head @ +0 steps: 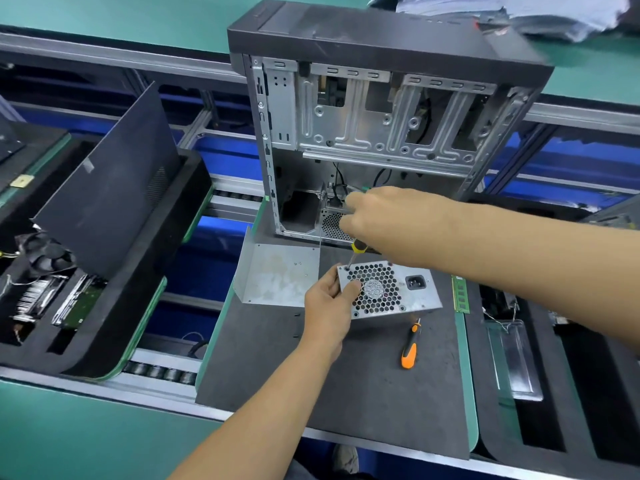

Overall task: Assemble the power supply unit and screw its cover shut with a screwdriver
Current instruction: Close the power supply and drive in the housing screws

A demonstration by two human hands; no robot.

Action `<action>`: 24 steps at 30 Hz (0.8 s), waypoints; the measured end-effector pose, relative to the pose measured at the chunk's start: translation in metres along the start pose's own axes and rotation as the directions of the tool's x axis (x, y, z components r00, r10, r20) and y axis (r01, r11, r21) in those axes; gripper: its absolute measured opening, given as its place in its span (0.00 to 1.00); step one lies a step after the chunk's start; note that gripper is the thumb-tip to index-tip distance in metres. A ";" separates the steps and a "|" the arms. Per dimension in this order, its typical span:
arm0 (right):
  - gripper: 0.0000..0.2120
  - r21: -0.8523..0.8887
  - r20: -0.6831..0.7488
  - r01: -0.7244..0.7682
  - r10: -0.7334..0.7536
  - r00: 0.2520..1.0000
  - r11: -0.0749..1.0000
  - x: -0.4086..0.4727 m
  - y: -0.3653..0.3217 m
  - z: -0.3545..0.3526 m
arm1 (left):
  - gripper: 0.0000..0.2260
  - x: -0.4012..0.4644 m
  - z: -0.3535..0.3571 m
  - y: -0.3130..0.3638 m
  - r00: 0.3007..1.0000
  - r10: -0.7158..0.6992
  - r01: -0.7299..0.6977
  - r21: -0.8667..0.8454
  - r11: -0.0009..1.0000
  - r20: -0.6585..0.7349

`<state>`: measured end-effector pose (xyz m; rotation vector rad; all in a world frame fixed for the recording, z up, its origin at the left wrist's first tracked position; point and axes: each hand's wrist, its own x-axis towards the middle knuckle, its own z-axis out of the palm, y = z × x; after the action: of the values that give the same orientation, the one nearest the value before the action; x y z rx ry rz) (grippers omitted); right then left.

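So the silver metal power supply box with the honeycomb fan grille (388,289) is being propped up on the dark grey foam work mat (346,382), tilted so the grille face points up toward the camera, long axis running left-right. It's gripped at its left end by the left hand (329,303), thumb curled over the front edge and fingers apparently behind it. The right hand (384,223) is closed around the yellow-and-black-handled screwdriver (355,252), which is angled down and left, with the tip landing right at the top-left corner of the grille face. A screw hole seems to be there, though the screw itself can't be made out.

That's the whole game for the next move, probably: the shaft has to be kept in line with that corner hole, and the box kept from rocking, since it's only resting on one edge. The left hand is right beside the tip, so a slip could be nasty.

A bent grey sheet-metal cover (277,275) is standing just left of the box, looks not fitted yet. A second orange-and-black screwdriver (409,348) is lying on the mat in front. An opened-up grey and black PC tower case (381,116) is standing behind. Trays of parts on a roller conveyor (159,372) can be seen either side, green floor beyond.
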<state>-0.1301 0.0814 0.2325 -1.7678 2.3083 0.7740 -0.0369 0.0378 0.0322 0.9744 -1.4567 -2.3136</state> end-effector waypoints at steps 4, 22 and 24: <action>0.14 -0.062 -0.007 -0.031 0.030 1.000 0.998 0.005 -0.002 -0.006 | 0.13 -0.001 0.000 0.001 1.000 0.021 -0.021 0.019 1.000 0.010; 0.21 -0.074 0.052 -0.020 0.024 0.998 0.997 0.012 0.005 -0.003 | 0.15 -0.001 -0.001 0.002 1.000 0.009 -0.009 0.023 1.000 0.004; 0.21 0.031 0.112 -0.106 0.102 0.988 0.994 0.015 0.008 -0.003 | 0.13 0.000 -0.002 0.002 1.000 0.018 -0.018 0.030 0.999 0.017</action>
<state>-0.1419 0.0683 0.2312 -1.5586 2.3421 0.8172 -0.0358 0.0356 0.0329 0.9475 -1.5051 -2.2992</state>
